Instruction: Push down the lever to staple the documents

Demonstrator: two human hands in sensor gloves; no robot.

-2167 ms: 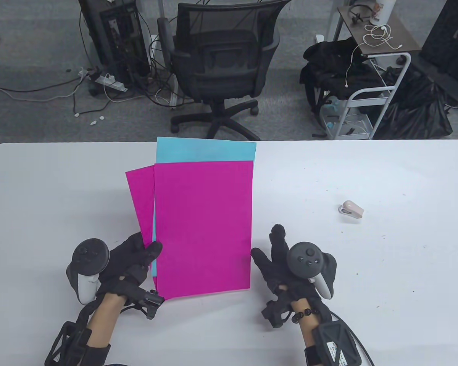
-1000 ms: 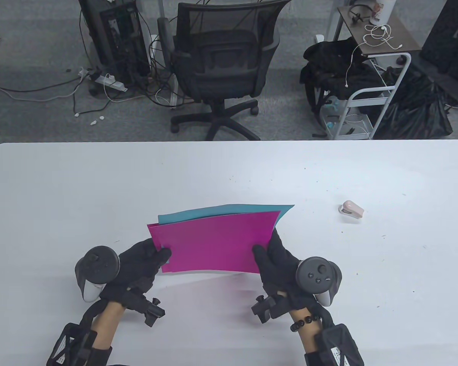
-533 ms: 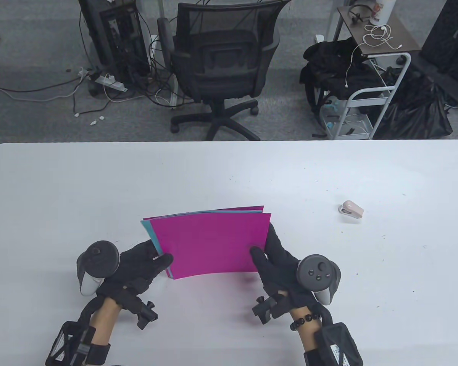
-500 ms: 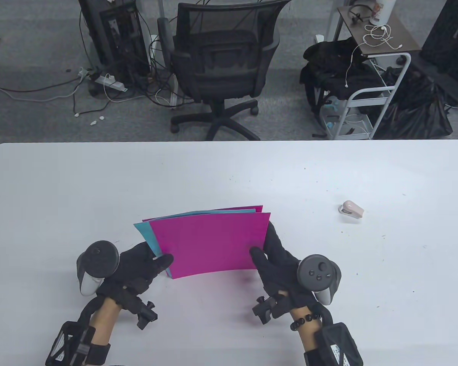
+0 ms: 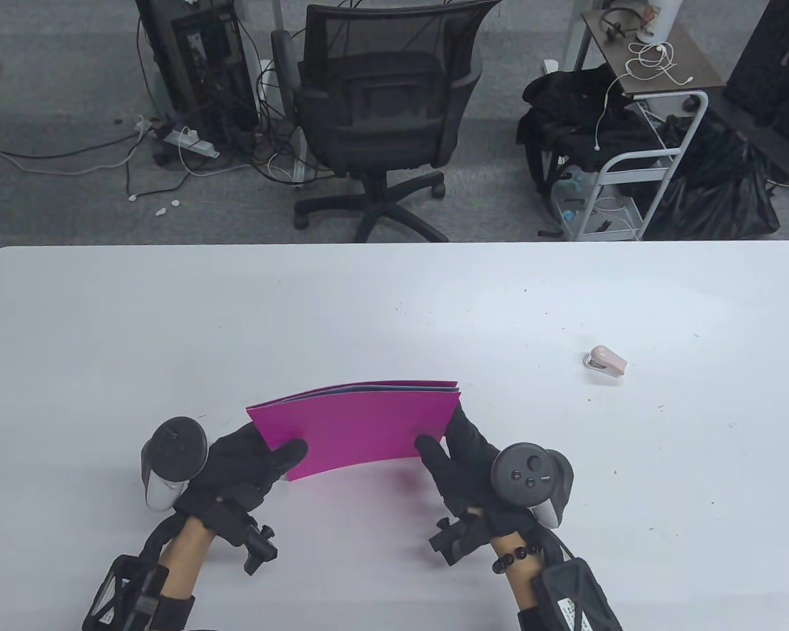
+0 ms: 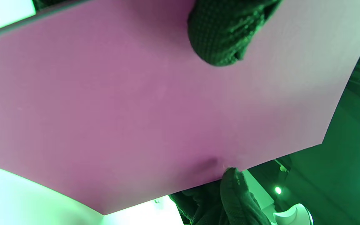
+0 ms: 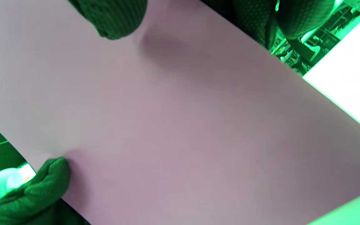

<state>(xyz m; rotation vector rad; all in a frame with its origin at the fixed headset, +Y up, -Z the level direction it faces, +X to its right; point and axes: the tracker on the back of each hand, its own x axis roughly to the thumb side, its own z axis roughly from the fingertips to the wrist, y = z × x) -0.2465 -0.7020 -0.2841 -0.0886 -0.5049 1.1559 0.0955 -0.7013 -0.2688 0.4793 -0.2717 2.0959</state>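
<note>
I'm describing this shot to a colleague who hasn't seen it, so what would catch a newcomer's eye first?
The bright magenta paper stack stands out, held bowed above the white table near its front edge, the left hand gripping one side and the right hand the other. Off to the right, a small pink stapler lies alone on the table, untouched.

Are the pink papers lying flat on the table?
No. The papers are held up off the table, bowed, left hand and right hand gripping the sides.

No text, label, brand or number can be read on anything in these views.
</note>
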